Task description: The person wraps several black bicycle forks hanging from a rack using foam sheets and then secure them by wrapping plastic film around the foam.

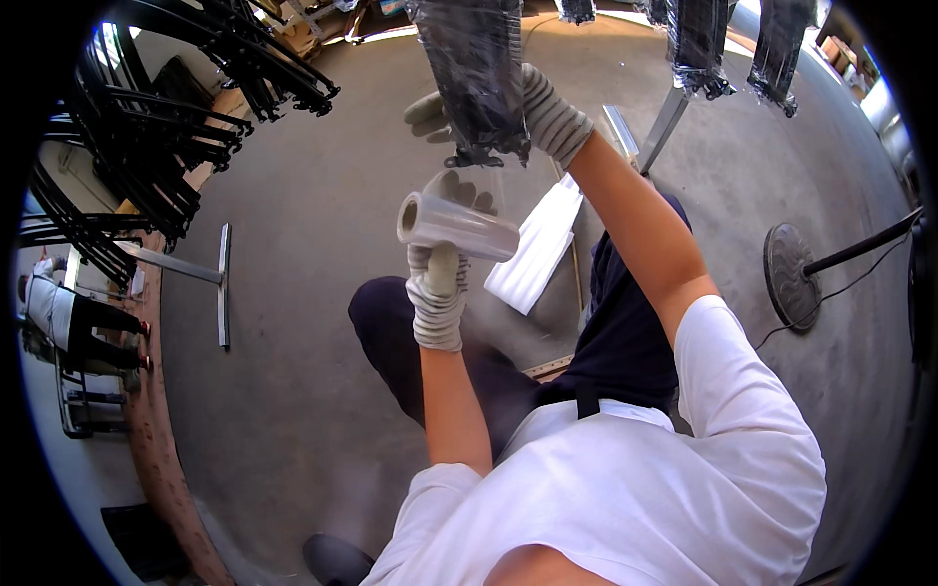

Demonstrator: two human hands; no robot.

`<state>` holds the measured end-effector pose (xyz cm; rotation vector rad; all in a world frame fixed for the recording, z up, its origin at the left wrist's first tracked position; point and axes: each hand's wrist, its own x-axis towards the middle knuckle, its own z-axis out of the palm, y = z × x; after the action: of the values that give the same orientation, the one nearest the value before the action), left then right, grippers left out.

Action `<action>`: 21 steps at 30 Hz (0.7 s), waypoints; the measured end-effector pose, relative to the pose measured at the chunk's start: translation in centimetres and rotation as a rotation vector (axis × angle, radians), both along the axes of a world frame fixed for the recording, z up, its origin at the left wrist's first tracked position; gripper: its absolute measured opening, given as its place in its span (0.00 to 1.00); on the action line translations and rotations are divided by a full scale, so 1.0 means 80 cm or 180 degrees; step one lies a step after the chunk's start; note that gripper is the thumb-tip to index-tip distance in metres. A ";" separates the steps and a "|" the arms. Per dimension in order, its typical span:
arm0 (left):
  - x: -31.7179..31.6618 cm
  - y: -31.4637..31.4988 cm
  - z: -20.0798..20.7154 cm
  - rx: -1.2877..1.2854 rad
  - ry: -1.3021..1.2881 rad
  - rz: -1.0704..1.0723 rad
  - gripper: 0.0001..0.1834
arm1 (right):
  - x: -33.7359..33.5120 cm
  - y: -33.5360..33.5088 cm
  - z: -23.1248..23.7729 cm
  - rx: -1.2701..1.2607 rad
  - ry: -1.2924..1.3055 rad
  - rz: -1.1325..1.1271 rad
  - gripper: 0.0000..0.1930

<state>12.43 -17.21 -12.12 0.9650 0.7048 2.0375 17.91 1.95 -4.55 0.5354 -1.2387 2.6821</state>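
A roll of clear plastic film (464, 232) with a hollow core lies across my left hand (437, 278), in a pale grey knit glove. Its thumb is on the near side, and its fingers show beyond the roll. Above it hangs a bundle of dark parts (479, 78) wrapped in clear film. My right hand (545, 109), gloved alike, reaches behind this bundle from the right. Its fingers stick out straight past the bundle's left side; the palm is hidden. A faint sheet of film seems to stretch between roll and bundle.
More wrapped bundles (698, 44) hang at the upper right. Black curved frames (176, 117) hang at the left beside a metal stand foot (226, 283). White foam sheeting (537, 249) lies by my legs. A round base (791, 276) with a cord stands right. Another person (73, 317) is far left.
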 end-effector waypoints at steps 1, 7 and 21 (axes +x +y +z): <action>0.000 -0.001 -0.002 -0.0051 0.0154 0.0081 0.38 | 0.005 0.004 -0.003 0.0067 -0.0089 0.0001 0.22; -0.004 -0.022 0.014 -0.0025 0.1257 0.0427 0.26 | 0.090 -0.076 -0.005 0.1342 -0.0485 -0.4394 0.15; 0.032 -0.010 0.058 -0.0054 0.2271 0.0715 0.19 | 0.120 -0.170 -0.027 0.1770 -0.0613 -0.3876 0.24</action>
<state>14.96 -18.04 -7.44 1.6917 1.2405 1.8450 27.48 -11.67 -6.68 -0.3784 -1.6065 1.3841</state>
